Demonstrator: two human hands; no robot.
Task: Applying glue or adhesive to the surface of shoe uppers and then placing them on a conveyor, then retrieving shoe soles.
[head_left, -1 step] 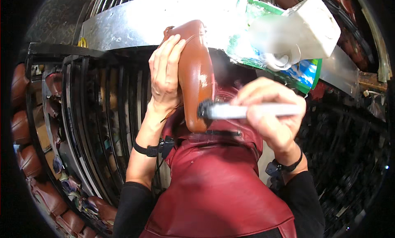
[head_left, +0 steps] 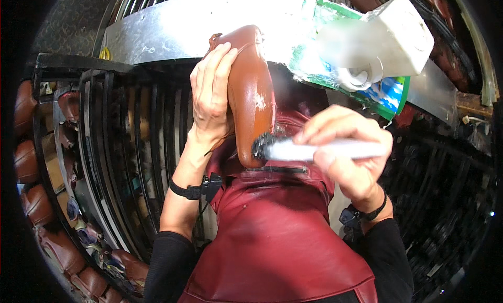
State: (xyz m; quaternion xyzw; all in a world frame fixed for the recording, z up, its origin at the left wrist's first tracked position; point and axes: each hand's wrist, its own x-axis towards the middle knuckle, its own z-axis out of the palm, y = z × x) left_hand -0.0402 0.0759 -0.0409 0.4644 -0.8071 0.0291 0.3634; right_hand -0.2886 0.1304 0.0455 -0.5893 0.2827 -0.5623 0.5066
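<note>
A glossy brown leather shoe upper (head_left: pixel 249 88), which looks stretched over a last, stands lengthwise in front of me with its narrow end nearest me. My left hand (head_left: pixel 212 93) is wrapped round its left side, fingers flat along the leather and thumb hidden behind it. In my right hand (head_left: pixel 359 169) is a brush (head_left: pixel 288 149) with a pale handle and short black bristles, pinched between thumb and fingers. The bristles touch the right side of the shoe's near end. Pale whitish smears mark the leather above them.
Beyond the shoe runs a metal bench top (head_left: pixel 173 30). On its right, a cut-open white plastic container (head_left: pixel 403 35) rests on a green and blue plastic sheet (head_left: pixel 385 101). Black metal racks (head_left: pixel 97 119) stand at left, with more brown shoes (head_left: pixel 36 203) beside them. I wear a dark red apron (head_left: pixel 277 235).
The brush head has shifted slightly toward me along the shoe's near end, and my right hand has moved a little with it. My left hand and the shoe stay nearly still.
</note>
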